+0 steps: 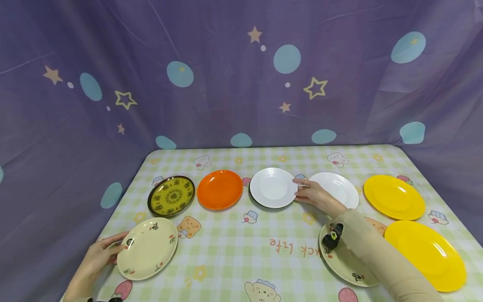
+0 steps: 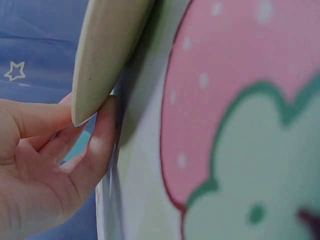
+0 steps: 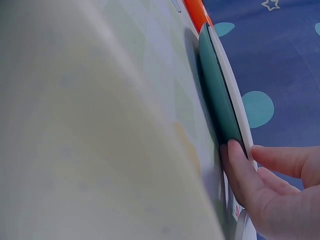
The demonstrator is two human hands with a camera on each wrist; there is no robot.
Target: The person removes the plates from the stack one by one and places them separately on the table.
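My left hand [image 1: 96,256] pinches the left rim of a cream plate [image 1: 151,249] with small printed figures. In the left wrist view, the thumb lies on one side of this plate's rim and fingers on the other. At the back middle, my right hand [image 1: 315,195] grips the right edge of a white plate [image 1: 272,188]. The right wrist view shows a teal underside [image 3: 216,90] with a dark line below the white rim; fingers press it from below and the thumb lies at the white edge. A second white plate [image 1: 343,186] lies partly behind the right hand.
Left of the white plate lie an orange plate [image 1: 220,189] and a dark-rimmed olive patterned plate [image 1: 171,196]. Two yellow plates [image 1: 394,197] are on the right. Another cream plate [image 1: 343,262] is partly covered by the right sleeve. A checked cloth [image 1: 226,260] covers the table before a purple curtain.
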